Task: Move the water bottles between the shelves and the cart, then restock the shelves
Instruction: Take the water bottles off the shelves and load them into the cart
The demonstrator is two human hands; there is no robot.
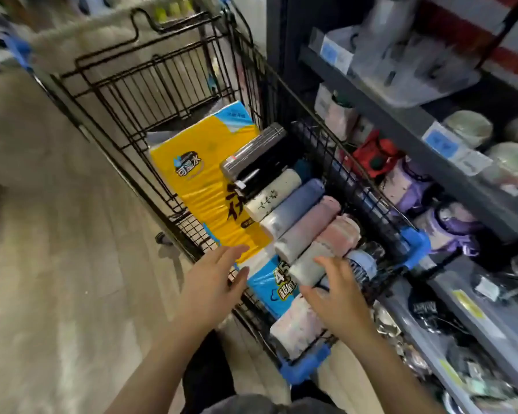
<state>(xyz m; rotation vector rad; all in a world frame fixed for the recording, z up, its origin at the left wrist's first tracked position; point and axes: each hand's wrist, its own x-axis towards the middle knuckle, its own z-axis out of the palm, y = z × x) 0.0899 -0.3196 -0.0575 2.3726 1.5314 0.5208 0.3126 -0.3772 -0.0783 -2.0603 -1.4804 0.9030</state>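
Two hands reached into the black wire shopping cart (150,94). The right hand (338,297) had its fingers (326,261) spread and loose, resting on a pale grey-to-pink cylindrical water bottle (326,249) near the cart's blue-cornered near end. The left hand (213,282) hovered with straight fingers, holding nothing, over the cart's near left edge. Further bottles lay side by side inside the cart: mauve (308,225), blue (296,204), cream (274,192), black (263,168), steel-grey (253,152). Left of them lay a yellow plastic tissue pack (204,174). Right of the cart stood grey metal shelves (401,121) with purple bottles (410,186).
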